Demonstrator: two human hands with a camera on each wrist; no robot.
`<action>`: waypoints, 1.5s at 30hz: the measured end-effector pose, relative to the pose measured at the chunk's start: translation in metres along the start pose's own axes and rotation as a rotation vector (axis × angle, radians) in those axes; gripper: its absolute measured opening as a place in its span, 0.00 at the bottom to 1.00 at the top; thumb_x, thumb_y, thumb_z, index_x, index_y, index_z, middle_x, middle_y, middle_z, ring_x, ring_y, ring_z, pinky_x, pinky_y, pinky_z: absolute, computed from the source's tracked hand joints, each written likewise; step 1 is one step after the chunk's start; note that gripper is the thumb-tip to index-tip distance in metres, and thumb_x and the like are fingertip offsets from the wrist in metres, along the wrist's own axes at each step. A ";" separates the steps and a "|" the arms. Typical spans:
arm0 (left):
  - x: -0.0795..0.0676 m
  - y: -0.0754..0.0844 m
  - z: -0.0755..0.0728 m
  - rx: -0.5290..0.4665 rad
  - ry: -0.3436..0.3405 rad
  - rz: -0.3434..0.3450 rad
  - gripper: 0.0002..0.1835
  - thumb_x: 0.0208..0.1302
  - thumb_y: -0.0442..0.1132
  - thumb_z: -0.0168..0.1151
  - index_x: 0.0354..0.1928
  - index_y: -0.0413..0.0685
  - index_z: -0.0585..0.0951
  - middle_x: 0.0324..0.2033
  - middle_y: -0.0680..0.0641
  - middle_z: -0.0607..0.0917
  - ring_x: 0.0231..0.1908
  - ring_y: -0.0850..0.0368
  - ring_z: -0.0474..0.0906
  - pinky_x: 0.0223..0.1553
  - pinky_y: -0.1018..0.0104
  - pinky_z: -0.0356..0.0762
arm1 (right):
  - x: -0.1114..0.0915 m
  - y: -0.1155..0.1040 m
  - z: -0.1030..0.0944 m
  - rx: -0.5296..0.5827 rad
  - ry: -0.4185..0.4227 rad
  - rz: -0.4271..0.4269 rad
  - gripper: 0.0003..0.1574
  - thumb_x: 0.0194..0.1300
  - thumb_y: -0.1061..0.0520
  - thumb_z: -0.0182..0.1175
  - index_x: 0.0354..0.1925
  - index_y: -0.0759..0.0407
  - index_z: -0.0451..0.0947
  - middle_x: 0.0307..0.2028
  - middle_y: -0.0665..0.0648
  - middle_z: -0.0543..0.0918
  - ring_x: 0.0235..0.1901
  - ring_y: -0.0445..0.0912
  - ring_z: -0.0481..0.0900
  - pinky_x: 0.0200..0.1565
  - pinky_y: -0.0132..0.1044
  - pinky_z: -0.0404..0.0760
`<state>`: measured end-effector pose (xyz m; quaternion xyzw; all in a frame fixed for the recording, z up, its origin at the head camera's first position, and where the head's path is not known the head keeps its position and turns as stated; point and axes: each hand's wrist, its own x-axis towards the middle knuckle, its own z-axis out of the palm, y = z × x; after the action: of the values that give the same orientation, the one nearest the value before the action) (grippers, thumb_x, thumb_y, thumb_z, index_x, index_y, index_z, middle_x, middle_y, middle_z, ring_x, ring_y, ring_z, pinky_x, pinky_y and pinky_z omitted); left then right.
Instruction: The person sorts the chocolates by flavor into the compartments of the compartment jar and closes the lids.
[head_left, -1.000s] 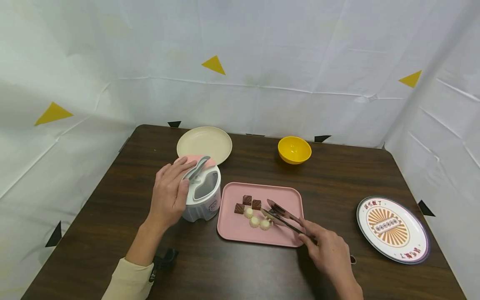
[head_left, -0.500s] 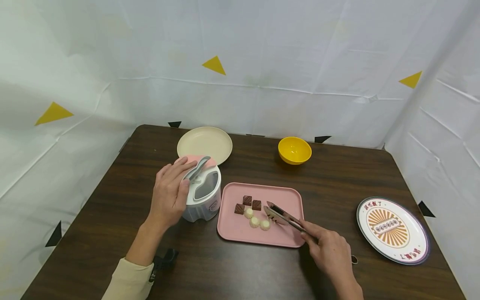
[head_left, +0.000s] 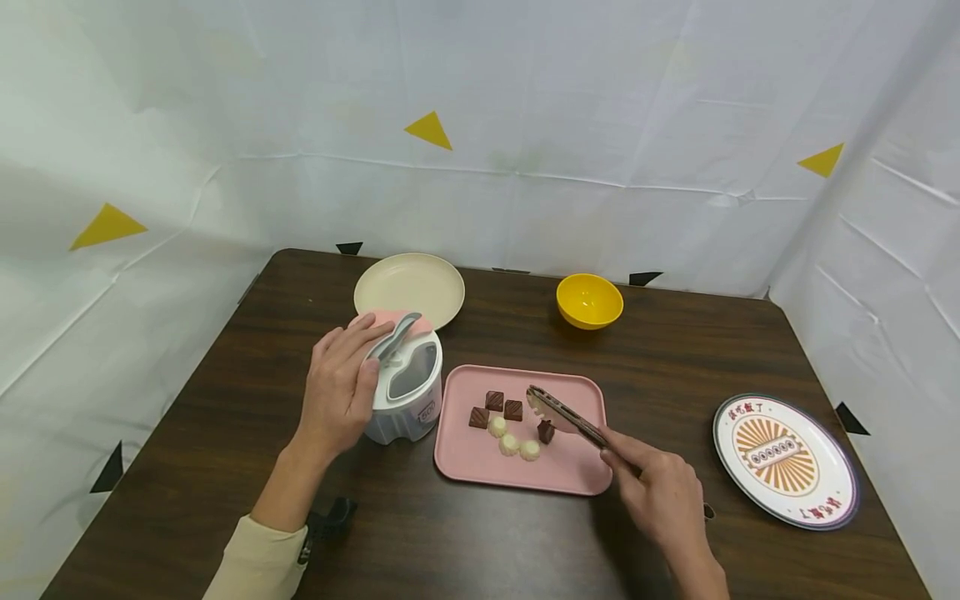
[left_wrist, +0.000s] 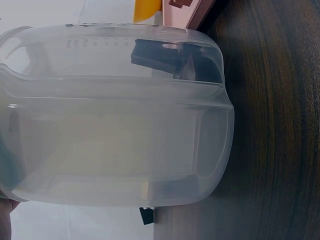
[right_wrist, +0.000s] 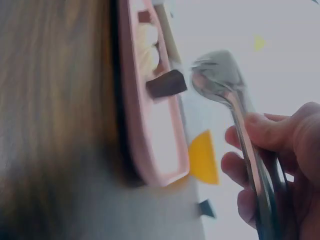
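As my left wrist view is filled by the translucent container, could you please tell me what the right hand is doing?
Observer: The right hand grips metal tongs above the pink tray.
Operator: Is anything under the tongs?
Observer: A lone brown chocolate lies just beneath their tips, apart from the clustered sweets.
Operator: And where does the left hand sit?
Observer: The left hand wraps the container from its left side.
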<state>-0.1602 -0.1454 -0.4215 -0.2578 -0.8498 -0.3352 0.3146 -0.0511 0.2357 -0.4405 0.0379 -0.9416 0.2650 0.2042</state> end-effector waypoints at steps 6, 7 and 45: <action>0.000 -0.001 0.000 -0.005 0.009 0.004 0.26 0.71 0.47 0.39 0.57 0.43 0.82 0.57 0.46 0.81 0.65 0.47 0.69 0.64 0.39 0.53 | 0.011 -0.015 -0.005 0.019 0.013 -0.039 0.24 0.53 0.59 0.73 0.51 0.47 0.86 0.43 0.53 0.88 0.31 0.54 0.86 0.21 0.43 0.70; 0.000 -0.001 0.000 -0.006 0.011 0.005 0.26 0.71 0.47 0.39 0.57 0.43 0.82 0.57 0.46 0.81 0.65 0.47 0.69 0.64 0.39 0.53 | 0.012 -0.017 -0.007 0.009 0.001 -0.035 0.24 0.53 0.58 0.73 0.51 0.47 0.86 0.43 0.53 0.88 0.31 0.54 0.86 0.21 0.43 0.69; 0.000 0.000 0.000 -0.001 0.002 0.006 0.27 0.72 0.47 0.37 0.57 0.43 0.82 0.57 0.46 0.81 0.65 0.48 0.69 0.64 0.38 0.53 | -0.006 -0.001 -0.005 -0.149 -0.156 0.031 0.21 0.51 0.56 0.75 0.46 0.42 0.88 0.35 0.55 0.89 0.17 0.46 0.74 0.16 0.41 0.63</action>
<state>-0.1604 -0.1453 -0.4214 -0.2600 -0.8486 -0.3348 0.3165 -0.0437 0.2374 -0.4389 0.0284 -0.9723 0.1936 0.1281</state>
